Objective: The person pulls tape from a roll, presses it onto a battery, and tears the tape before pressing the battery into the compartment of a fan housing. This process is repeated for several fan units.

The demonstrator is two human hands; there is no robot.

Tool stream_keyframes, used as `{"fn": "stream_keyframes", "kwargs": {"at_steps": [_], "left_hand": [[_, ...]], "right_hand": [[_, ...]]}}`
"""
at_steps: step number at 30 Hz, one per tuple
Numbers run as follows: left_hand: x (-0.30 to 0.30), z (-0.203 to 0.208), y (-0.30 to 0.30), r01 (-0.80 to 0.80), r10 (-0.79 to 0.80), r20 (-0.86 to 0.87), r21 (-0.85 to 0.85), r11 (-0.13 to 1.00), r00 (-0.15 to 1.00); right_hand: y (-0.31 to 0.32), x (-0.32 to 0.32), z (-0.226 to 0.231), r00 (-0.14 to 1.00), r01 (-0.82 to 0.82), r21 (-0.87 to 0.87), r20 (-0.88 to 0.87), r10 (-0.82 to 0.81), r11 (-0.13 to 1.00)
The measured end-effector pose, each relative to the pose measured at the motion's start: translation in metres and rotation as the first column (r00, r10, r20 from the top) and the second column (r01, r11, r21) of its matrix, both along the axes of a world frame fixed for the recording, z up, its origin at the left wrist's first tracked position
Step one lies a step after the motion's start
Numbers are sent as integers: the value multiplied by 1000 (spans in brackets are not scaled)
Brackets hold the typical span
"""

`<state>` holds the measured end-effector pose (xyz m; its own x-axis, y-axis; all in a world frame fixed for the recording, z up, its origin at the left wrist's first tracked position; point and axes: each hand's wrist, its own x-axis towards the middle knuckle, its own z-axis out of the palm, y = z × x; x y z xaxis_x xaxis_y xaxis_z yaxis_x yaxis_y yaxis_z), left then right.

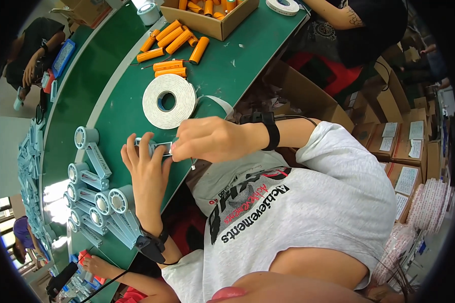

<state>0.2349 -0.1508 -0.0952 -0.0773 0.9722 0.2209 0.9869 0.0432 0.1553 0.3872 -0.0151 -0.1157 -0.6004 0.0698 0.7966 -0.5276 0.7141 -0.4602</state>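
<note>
In front of me my left hand is closed on a light blue plastic piece, apparently a handheld fan body like those lying nearby. My fingers hide much of it. My right hand pinches at the piece's right end, where a white edge shows; what its fingertips grip is hidden. A thin wire with a small white connector hangs below that hand. Just beyond both hands lies a big roll of white double-sided foam tape, its loose end curling to the right.
Several light blue fan bodies lie left of my left hand on the green table. Wired orange battery packs lie behind the tape, beside a cardboard box of more packs. Another person's hand works at lower left.
</note>
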Motion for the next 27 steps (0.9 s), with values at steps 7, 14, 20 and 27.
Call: {"fn": "stream_keyframes", "kwargs": {"at_steps": [7, 14, 20, 27], "left_hand": [[-15, -9, -3, 6, -17, 133, 82, 997, 991], [-26, -31, -8, -248, 15, 679, 248, 936, 734], [-26, -34, -5, -251, 22, 595, 305, 919, 804], [-25, -30, -6, -221, -15, 630, 294, 930, 776]], "right_hand": [[-2, -7, 1, 980, -9, 181, 198, -27, 983], [5, -15, -7, 963, -115, -84, 234, 132, 990], [-7, -45, -20, 942, 7, 283, 320, -101, 959], [-11, -34, -29, 885, 34, 402, 413, -214, 915]]}}
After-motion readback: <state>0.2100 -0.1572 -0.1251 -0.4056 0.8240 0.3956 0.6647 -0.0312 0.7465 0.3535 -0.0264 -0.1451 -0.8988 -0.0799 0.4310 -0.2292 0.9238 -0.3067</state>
